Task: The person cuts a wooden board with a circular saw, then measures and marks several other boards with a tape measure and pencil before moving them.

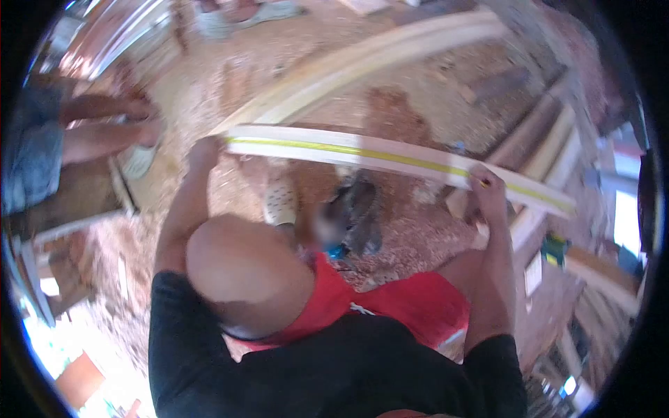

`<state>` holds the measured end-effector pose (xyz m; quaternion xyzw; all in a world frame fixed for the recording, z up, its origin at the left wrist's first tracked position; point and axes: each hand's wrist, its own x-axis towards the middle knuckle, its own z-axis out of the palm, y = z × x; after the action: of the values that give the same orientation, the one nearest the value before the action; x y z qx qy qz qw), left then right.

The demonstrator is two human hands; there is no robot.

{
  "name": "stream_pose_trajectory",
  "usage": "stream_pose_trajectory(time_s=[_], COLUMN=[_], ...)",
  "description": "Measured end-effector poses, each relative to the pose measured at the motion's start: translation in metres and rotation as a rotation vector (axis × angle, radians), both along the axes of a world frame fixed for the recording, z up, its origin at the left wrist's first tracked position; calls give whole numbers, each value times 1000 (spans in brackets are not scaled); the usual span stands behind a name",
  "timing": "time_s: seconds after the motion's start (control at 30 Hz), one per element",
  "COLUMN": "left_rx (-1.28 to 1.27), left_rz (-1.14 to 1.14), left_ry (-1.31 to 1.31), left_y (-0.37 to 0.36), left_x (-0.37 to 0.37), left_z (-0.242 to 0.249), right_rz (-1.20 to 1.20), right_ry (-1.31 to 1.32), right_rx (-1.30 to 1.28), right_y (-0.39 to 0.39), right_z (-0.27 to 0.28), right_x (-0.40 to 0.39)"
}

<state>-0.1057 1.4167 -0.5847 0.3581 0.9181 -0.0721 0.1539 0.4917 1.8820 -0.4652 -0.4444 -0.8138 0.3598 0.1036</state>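
Note:
A pale, sawn wooden plank (397, 165) lies crosswise in front of me. The yellow blade of a tape measure (334, 147) runs along its upper face. My left hand (204, 152) is closed at the plank's left end, where the tape begins. Toward the other end, my right hand (488, 187) rests on the plank and tape with its fingers closed. A small dark spot shows at those fingers, too blurred to name. The tape continues past my right hand toward the plank's right end. I cannot see a tape case.
Long curved-looking beams (376, 59) lie beyond the plank on reddish, sawdust-strewn ground. More timber (550, 150) leans at the right. A dark crumpled thing (361, 212) is near my feet. Another person's legs (104, 129) show at the left. A green-and-yellow object (555, 249) sits at the right.

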Motion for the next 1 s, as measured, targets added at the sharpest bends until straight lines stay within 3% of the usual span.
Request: stream_pose_trajectory(time_s=[0.03,0.1,0.2,0.5,0.57,0.6,0.63,0.67,0.7,0.77,0.9,0.93,1.0], left_rx=[-55,-30,-54,-40,-6,29,88,206,119,-1,-92,-127,-86], left_rz=[213,300,398,353,224,131,-52,145,28,87,216,224,227], left_ry=[-23,-62,-41,-65,-34,-38,10,-126,-31,-34,-85,-86,-73], left_y=[15,24,21,18,3,-2,-18,-18,-20,-12,12,13,7], left_x=[15,29,27,27,19,10,-9,-9,-20,-18,2,3,-1], left_z=[19,42,33,36,28,11,-19,-22,-32,-21,15,18,13], right_rz=[-17,-44,-73,-51,-89,7,-34,-180,44,-90,-69,-135,-101], right_ry=[-58,-80,-3,40,-104,-15,-102,-74,90,-128,58,-43,11], right_rx=[4,-8,-77,-140,-101,-17,1,-230,-67,-31,-112,-169,-150], right_y=[-1,1,2,-4,-6,-5,-7,-5,8,4,4,2,0], right_z=[2,-2,-10,-9,6,6,11,14,-5,2,-8,-1,1], right_x=[-3,-1,2,7,2,6,4,4,16,12,12,14,13])
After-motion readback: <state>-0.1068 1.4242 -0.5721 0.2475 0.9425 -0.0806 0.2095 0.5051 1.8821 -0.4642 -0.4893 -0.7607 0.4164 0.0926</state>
